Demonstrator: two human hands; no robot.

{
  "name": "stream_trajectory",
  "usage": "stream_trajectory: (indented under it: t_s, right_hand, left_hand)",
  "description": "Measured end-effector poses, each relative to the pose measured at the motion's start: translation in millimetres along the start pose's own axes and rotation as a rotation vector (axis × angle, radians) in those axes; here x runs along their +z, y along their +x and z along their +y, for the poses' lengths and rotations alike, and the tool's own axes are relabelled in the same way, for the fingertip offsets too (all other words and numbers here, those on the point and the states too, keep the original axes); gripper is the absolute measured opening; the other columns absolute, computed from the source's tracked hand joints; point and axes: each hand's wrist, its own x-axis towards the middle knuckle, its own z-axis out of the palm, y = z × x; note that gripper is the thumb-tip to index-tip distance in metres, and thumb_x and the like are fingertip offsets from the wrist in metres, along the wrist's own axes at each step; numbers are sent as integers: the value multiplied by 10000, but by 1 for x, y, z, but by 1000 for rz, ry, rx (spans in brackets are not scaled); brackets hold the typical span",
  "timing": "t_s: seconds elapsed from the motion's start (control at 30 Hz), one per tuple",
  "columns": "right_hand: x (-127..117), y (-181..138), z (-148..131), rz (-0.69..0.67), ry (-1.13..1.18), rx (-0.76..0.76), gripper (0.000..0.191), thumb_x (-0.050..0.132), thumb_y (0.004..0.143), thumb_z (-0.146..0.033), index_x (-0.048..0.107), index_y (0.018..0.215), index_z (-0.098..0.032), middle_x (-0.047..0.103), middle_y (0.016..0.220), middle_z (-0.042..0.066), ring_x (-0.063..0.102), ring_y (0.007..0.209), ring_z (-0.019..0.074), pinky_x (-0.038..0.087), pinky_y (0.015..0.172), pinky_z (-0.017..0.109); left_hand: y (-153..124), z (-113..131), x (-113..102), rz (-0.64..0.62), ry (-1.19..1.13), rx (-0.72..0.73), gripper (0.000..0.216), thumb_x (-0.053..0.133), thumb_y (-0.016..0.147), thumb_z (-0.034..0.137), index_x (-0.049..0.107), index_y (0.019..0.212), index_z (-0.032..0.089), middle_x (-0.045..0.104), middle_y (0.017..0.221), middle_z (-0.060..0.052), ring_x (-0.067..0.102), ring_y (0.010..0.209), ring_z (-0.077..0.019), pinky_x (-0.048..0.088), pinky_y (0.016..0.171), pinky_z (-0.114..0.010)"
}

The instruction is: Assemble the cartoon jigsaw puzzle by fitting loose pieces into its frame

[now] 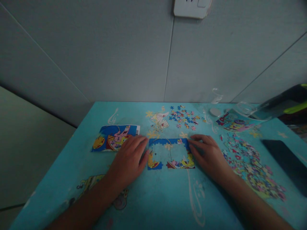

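A partly joined jigsaw puzzle (181, 164) lies flat on the table in the middle of the head view. Its border pieces form a rectangle with a gap in the bottom edge, and the blue tablecloth shows through the centre. My left hand (130, 154) rests at the puzzle's left edge, fingers extended and fingertips at the border. On the opposite side, my right hand (208, 153) has its fingers stretched along the right edge. Partly behind my left hand lies a picture packet (106, 137) with blue, pink and yellow cartoon figures.
Loose blue puzzle pieces (183, 116) form a pile at the back. A larger pile of mixed pieces (249, 163) spreads right of my right arm, beside a dark flat phone-like slab (285, 163). A cartoon-printed container (236, 120) and a white round lid (215, 112) sit back right.
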Motion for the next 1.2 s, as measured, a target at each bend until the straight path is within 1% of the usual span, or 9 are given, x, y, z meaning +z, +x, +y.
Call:
stream_trajectory:
  t_s: [0.17,0.33,0.43,0.63,0.97,1.2]
  right_hand:
    - [1,-1,1,13,7,-7,259,562,986,-286,765,1146,-264,685,1186,105,641,1077,297,540,965,528]
    - [0,0,0,-11,-1,-5,255,561,990,-279,764,1141,-242,683,1184,106,636,1081,292,532,975,513]
    - [0,0,1,-28,-2,-4,263,557,993,-282,763,1147,-225,680,1194,113,632,1091,295,532,973,512]
    - [2,-1,5,-16,-2,-26,259,565,989,-289,760,1151,-235,677,1193,108,631,1076,291,532,968,519]
    - [3,-1,4,-18,13,-22,258,565,992,-289,757,1159,-244,677,1188,100,626,1080,292,535,968,517]
    - [2,-2,2,-27,13,-19,272,557,998,-284,751,1178,-219,669,1201,109,620,1098,286,529,991,506]
  left_hand:
    - [1,3,0,-2,-21,17,351,517,999,226,585,1333,141,628,1299,-130,566,1247,-309,457,1120,-587]
    - [1,4,-1,-13,-50,21,336,525,994,213,616,1313,162,638,1292,-119,569,1249,-301,455,1125,-593]
    - [1,4,-1,-15,-46,20,335,528,998,224,616,1316,167,638,1292,-116,566,1252,-298,453,1127,-593]
    - [2,5,-2,-15,-20,43,320,525,1003,214,616,1299,131,635,1283,-127,552,1257,-291,472,1113,-559]
    - [2,6,-3,-10,-36,35,307,523,995,207,631,1274,138,642,1270,-128,561,1246,-296,472,1109,-560]
    - [2,7,-4,-13,-44,34,329,530,991,211,618,1302,146,638,1276,-126,561,1246,-296,476,1103,-557]
